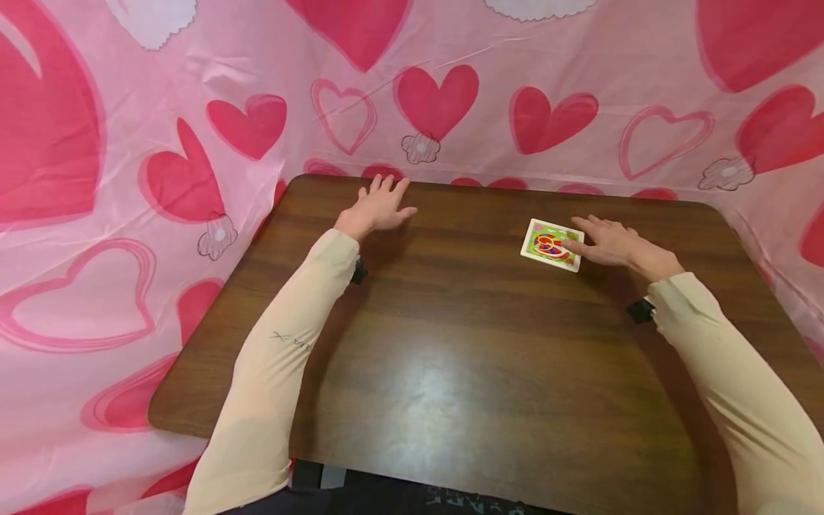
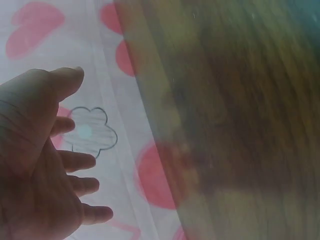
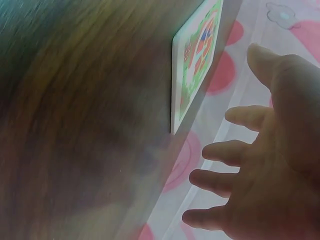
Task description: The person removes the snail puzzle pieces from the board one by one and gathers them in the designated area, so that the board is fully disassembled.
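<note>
A small square board (image 1: 543, 244) with a pale border and a bright green, red and blue picture lies flat on the table, right of the middle. Beside it, my right hand (image 1: 614, 244) hovers with fingers spread, its thumb overlapping the board's right side in the head view. In the right wrist view the board (image 3: 197, 62) stands apart from the fingertips, and the right hand (image 3: 270, 160) holds nothing. My left hand (image 1: 378, 207) reaches over the table's far left part, fingers spread. Nothing lies in that left hand (image 2: 45, 155) in the left wrist view.
The brown wooden table (image 1: 412, 315) has rounded corners and a glare spot near the front. A pink cloth (image 1: 450, 161) with red hearts hangs behind the far edge and along the left side. Dark bands with small black devices (image 1: 640, 310) sit at both wrists.
</note>
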{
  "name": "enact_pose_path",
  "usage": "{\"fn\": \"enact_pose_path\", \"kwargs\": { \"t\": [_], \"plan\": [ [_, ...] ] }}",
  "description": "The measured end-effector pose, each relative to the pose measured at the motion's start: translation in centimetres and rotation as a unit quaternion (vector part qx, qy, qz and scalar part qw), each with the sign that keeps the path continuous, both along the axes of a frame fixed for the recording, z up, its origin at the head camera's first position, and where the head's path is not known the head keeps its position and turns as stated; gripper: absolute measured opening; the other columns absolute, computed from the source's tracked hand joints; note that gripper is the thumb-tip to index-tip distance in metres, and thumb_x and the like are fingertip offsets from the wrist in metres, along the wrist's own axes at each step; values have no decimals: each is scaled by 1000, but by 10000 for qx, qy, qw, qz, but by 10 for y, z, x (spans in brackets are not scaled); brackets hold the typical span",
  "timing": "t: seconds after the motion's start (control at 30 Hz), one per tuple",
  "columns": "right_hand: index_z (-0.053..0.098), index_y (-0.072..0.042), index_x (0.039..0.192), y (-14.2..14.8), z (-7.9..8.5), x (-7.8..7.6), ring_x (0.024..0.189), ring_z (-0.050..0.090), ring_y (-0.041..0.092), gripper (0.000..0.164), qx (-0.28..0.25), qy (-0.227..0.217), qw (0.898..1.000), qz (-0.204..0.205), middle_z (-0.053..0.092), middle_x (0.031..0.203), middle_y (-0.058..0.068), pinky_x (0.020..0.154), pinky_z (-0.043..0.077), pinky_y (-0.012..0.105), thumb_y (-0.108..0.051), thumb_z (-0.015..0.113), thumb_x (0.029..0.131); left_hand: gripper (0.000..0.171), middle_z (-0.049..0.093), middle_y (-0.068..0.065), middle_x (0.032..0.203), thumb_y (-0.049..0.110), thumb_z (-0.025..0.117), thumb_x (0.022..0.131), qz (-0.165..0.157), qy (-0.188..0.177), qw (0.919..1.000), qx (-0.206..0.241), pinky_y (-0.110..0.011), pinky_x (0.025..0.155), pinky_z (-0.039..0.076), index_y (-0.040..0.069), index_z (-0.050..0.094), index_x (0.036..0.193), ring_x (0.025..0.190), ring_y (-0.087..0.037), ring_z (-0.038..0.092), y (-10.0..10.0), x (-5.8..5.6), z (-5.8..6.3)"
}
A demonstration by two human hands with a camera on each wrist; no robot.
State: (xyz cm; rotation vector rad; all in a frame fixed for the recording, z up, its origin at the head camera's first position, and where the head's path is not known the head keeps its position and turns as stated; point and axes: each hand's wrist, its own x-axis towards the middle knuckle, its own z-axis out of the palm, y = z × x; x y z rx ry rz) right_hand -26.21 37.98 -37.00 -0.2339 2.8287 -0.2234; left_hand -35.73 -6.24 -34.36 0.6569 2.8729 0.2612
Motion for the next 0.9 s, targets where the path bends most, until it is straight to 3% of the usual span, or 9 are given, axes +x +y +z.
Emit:
{"fn": "enact_pose_path", "kwargs": {
  "t": [0.37, 0.57, 0.73, 0.9],
  "plan": [
    [28, 2, 149, -8, -13, 8, 133, 27, 62, 80, -248, 301, 9991, 164, 23, 149, 43, 102, 28, 74, -52, 52, 96, 73, 18, -18, 162, 52, 44, 99, -149, -101, 9988, 447, -62, 117, 17, 20, 15, 157, 150, -40, 14, 20, 8, -9],
    [25, 3, 150, -12, -20, 6, 133, 26, 63, 84, -139, 11, 9999, 99, 24, 149, 42, 100, 28, 75, -55, 51, 95, 75, 21, -15, 162, 52, 46, 99, -249, -383, 9954, 848, -51, 119, 24, 19, 14, 158, 149, -33, 24, 33, 13, -20],
    [29, 7, 147, -16, -21, 6, 117, 45, 54, 85, -130, -39, 9997, 216, 43, 127, 34, 93, 39, 67, -54, 54, 93, 75, 25, -11, 162, 51, 48, 99, -359, -496, 9916, 1138, -46, 121, 20, 17, 16, 157, 150, -29, 22, 40, 17, -28],
    [32, 10, 145, -17, -22, 6, 104, 51, 43, 83, -256, -41, 9989, 381, 44, 114, 28, 95, 40, 60, -50, 58, 93, 76, 27, -10, 161, 54, 45, 99, -461, -672, 9881, 1303, -43, 122, 20, 15, 17, 157, 150, -27, 22, 46, 20, -32]
  ]
}}
